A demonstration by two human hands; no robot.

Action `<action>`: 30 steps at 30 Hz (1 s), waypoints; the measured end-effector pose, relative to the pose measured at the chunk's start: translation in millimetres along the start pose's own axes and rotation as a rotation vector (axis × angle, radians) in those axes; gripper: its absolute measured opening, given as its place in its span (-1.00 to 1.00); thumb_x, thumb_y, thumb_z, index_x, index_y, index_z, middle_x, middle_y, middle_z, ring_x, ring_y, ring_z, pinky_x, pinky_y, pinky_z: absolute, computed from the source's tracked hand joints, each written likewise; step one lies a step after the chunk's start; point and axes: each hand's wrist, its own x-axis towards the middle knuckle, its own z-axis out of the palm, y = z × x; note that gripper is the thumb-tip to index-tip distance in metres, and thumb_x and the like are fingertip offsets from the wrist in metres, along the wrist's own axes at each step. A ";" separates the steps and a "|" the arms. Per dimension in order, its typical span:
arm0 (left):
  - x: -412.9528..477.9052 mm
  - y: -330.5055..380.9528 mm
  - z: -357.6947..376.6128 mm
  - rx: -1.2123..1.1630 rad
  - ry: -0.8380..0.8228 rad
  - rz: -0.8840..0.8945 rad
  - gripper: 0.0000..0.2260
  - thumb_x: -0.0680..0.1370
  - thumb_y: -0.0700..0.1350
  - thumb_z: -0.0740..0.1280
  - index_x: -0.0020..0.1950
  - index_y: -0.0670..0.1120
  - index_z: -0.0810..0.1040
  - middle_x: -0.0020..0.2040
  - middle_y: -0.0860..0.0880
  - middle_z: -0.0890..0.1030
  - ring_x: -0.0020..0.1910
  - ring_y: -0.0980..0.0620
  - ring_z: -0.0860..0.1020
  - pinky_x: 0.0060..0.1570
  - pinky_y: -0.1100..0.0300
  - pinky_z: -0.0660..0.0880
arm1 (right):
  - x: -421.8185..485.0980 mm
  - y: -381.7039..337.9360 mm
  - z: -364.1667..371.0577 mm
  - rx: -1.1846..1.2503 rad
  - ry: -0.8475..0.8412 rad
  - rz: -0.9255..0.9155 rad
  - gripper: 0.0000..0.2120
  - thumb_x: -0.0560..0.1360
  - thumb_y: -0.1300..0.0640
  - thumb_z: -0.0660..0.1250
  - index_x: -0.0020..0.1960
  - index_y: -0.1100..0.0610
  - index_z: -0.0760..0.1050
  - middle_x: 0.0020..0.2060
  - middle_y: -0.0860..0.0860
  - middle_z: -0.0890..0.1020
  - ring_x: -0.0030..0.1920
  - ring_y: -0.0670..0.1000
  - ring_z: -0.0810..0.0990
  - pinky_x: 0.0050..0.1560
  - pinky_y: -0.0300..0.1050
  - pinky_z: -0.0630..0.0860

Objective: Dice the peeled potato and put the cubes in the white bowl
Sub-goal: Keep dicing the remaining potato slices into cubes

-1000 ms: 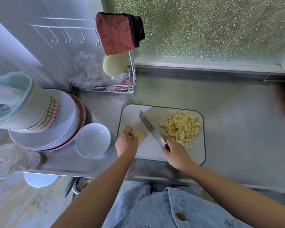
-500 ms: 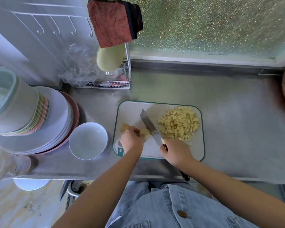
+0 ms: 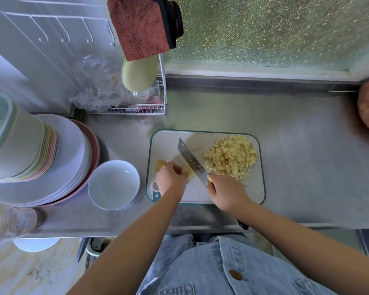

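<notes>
Right hand [image 3: 224,192]: fingers wrapped tight round the handle of the cleaver [image 3: 191,159]; the blade slants away from it toward the far left.
Left hand [image 3: 169,182]: fingers curled down over the potato piece [image 3: 188,172], pinning it to the board just left of the blade.
Potato piece: the uncut remainder, pale yellow, showing on both sides of the left hand's fingers, with the blade edge against its right side.
Handling: I judge it firm but wet and slippery and light enough to skid, so it is best held from above with curled fingertips kept back from the edge.
Cutting board [image 3: 258,188]: white with a green rim, flat under both hands.
Diced cubes [image 3: 230,159]: a loose heap just beyond the right hand. They look small and likely to scatter, so they are better scooped than pinched.
White bowl [image 3: 113,185]: left of the left hand, off the board, with no cubes in it yet.
Counter [image 3: 307,156]: brushed steel, smooth, extending well to the right of the right hand.
Plates [image 3: 68,167]: stacked beyond the bowl, far left.
Back: a wire rack [image 3: 136,109], a red cloth [image 3: 140,28] hanging above it, and a frosted window [image 3: 285,28] behind.
</notes>
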 end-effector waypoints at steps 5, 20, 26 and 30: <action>2.2 0.7 -0.3 -0.032 -0.014 -0.021 -0.90 0.40 -0.21 0.39 -0.20 0.00 0.54 -0.26 -0.03 0.63 -0.26 -0.01 0.58 -0.32 0.26 0.43 | 6.4 -3.9 6.5 0.026 -0.008 0.025 -0.86 0.61 0.14 0.06 -0.13 0.11 0.23 -0.41 -0.08 0.26 -0.26 0.09 0.37 -0.33 -0.12 0.19; 5.0 -1.5 -3.5 -0.033 -0.044 -0.017 -0.89 0.35 -0.22 0.40 -0.24 -0.01 0.56 -0.30 0.02 0.61 -0.30 0.00 0.57 -0.34 0.26 0.46 | 6.0 -2.6 10.5 0.088 0.074 0.042 -0.80 0.62 0.08 0.08 -0.17 0.11 0.24 -0.45 -0.06 0.28 -0.35 0.07 0.35 -0.31 -0.10 0.20; 4.8 -1.2 -3.3 -0.041 -0.041 -0.008 -0.86 0.38 -0.20 0.41 -0.28 0.01 0.52 -0.31 0.00 0.62 -0.29 -0.01 0.59 -0.32 0.26 0.50 | 4.0 -4.1 7.3 0.037 0.028 0.010 -0.82 0.62 0.09 0.06 -0.16 0.10 0.22 -0.43 -0.08 0.25 -0.31 0.07 0.33 -0.29 -0.11 0.19; 6.0 -1.1 -2.4 -0.046 -0.030 -0.016 -0.85 0.41 -0.17 0.44 -0.29 0.01 0.52 -0.33 0.01 0.61 -0.30 -0.01 0.59 -0.25 0.18 0.59 | 6.5 -7.1 11.4 0.037 0.010 0.033 -0.85 0.62 0.10 0.05 -0.13 0.09 0.22 -0.41 -0.08 0.26 -0.28 0.05 0.35 -0.27 -0.12 0.21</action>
